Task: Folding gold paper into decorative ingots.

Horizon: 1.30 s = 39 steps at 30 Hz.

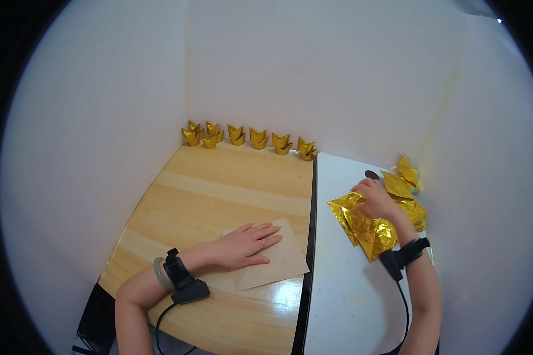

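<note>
My left hand (250, 245) lies flat, fingers stretched out, on a square of beige paper (278, 267) on the wooden board. At the right, my right hand (373, 197) is over a spread of crumpled gold foil sheets (352, 220) on the white surface. Its fingers are curled at the foil's upper edge, and whatever is between them is hidden. Just beyond these fingers is a dark round object (371, 174). More gold foil (400, 184) is heaped beside and behind this hand.
Several folded gold foil pieces with pointed tips (258, 138) stand along the far edge of the wooden board (219, 189). A dark gap separates that board from the white surface (337, 302). White walls (337, 71) enclose the back and sides. Cables hang from black bands on both wrists.
</note>
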Each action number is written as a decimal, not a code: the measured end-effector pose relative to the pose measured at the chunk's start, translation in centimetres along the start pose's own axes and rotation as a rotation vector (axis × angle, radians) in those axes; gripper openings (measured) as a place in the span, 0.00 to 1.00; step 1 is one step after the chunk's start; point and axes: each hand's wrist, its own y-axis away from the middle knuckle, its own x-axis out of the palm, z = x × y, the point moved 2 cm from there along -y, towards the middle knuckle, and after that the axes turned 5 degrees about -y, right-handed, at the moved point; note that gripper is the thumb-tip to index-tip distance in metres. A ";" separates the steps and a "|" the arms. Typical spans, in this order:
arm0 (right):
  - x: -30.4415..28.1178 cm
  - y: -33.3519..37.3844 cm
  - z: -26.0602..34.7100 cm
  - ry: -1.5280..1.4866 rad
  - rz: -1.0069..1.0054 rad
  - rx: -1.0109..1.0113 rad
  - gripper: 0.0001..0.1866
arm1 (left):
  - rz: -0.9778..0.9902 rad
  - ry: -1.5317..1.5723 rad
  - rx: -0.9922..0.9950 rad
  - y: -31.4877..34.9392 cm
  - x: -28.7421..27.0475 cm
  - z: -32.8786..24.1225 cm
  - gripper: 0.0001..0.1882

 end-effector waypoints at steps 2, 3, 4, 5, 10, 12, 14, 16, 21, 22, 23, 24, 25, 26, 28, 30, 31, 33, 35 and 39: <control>-0.6 0.2 -1.5 -0.039 0.155 0.080 0.22 | -0.002 0.009 -0.021 0.2 0.0 -0.2 0.34; -0.5 0.3 -2.1 -0.078 0.306 0.168 0.25 | -0.002 0.014 -0.036 0.2 0.0 -0.3 0.34; -0.5 -0.1 -1.9 -0.068 0.372 0.196 0.29 | -0.001 0.021 -0.041 0.3 0.1 -0.2 0.34; -0.6 -0.3 -1.7 -0.068 0.380 0.194 0.29 | -0.003 0.014 -0.045 0.4 0.2 -0.2 0.34; -1.9 -0.2 -0.5 -0.224 0.376 0.192 0.20 | -0.023 0.023 -0.045 0.9 0.3 0.0 0.34; -3.3 0.3 -0.2 -0.264 0.437 0.291 0.19 | 0.003 0.010 -0.055 0.2 -0.1 -0.3 0.33; -4.1 0.4 0.9 -0.283 0.505 0.387 0.20 | -0.002 0.014 -0.055 0.3 0.0 -0.1 0.33; -4.5 1.0 1.5 -0.372 0.429 0.499 0.22 | -0.008 0.015 -0.053 0.4 0.0 0.0 0.33; -5.7 2.0 -0.5 -0.554 0.248 0.472 0.24 | -0.014 0.002 -0.044 0.7 0.1 0.0 0.33; -6.6 2.3 -0.7 -0.643 0.124 0.523 0.24 | -0.018 0.000 -0.039 0.7 0.2 0.0 0.33; -7.1 2.4 -1.6 -0.641 0.120 0.523 0.24 | -0.019 -0.007 -0.037 0.7 0.3 0.0 0.33; -7.8 2.5 -3.0 -0.674 0.085 0.504 0.24 | -0.019 -0.014 -0.036 0.6 0.3 0.0 0.33; -8.4 2.5 -4.1 -0.707 0.052 0.482 0.24 | -0.020 -0.018 -0.037 0.7 0.3 0.0 0.33; -9.0 2.6 -4.9 -0.706 0.052 0.480 0.24 | -0.017 -0.011 -0.039 0.8 0.4 0.0 0.33; -9.8 2.8 -5.9 -0.553 0.160 0.433 0.23 | -0.014 -0.004 -0.044 0.8 0.4 0.0 0.33; -10.0 2.4 -6.7 -0.603 -0.038 0.481 0.23 | -0.021 -0.007 -0.045 1.0 0.4 0.0 0.33; -10.0 2.4 -7.4 -0.648 -0.237 0.535 0.22 | -0.017 -0.002 -0.045 0.9 0.3 -0.1 0.33; -9.5 3.0 -10.4 -0.592 -0.375 0.615 0.22 | 0.003 -0.022 -0.052 0.7 0.0 -0.3 0.33; -8.2 2.9 -13.0 -0.537 -0.519 0.683 0.22 | 0.003 -0.020 -0.052 0.8 0.0 -0.2 0.33; -3.9 4.7 -18.2 -0.005 -0.516 0.791 0.22 | 0.005 -0.020 -0.046 0.6 -0.2 -0.5 0.33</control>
